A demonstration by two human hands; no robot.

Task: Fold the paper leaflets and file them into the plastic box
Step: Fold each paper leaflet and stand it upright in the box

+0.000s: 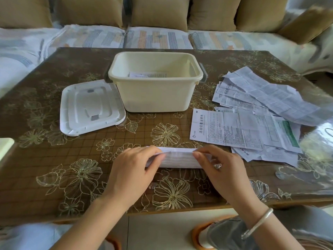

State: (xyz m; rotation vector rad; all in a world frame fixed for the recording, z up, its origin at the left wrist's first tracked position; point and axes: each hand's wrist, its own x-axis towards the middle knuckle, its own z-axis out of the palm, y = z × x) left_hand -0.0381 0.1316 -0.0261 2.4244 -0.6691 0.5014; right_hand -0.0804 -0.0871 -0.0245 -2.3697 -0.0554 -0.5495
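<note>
The fingers of the left hand are curled over the left end of a leaflet, while the right hand pinches the right end at its upper edge between thumb and forefinger. The paper is thus gripped from both sides, apparently so that the long fold can be kept straight and pressed flat against the tabletop. The leaflet is kept at the near edge, directly in front of the person, where both hands reach it evenly. The plastic box is set open just beyond, within easy reach for filing, and one filed leaflet is seen lying inside it. The lid is laid flat to the left of the box, touching or just beside it, out of the working path. The unfolded leaflets are spread in a loose overlapping pile on the right, so most of the task is judged still to be done.
</note>
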